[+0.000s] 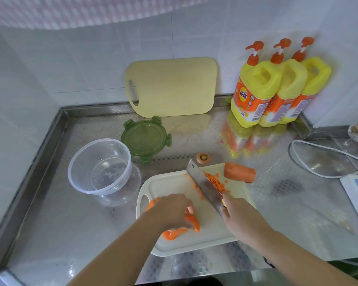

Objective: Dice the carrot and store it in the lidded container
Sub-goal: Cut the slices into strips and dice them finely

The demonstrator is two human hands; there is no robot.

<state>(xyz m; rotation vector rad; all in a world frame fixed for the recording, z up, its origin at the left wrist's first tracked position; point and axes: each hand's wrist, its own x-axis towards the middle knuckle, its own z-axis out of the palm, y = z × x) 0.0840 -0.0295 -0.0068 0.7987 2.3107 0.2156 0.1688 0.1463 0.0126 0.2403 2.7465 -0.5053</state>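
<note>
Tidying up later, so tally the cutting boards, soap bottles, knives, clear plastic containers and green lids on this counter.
Cutting boards: 2
Soap bottles: 3
Knives: 1
Clear plastic containers: 1
Green lids: 1
Total: 8

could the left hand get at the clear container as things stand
Probably yes. The clear container stands open left of the cutting board, with nothing between it and the left hand, though that hand is holding carrot strips.
</note>
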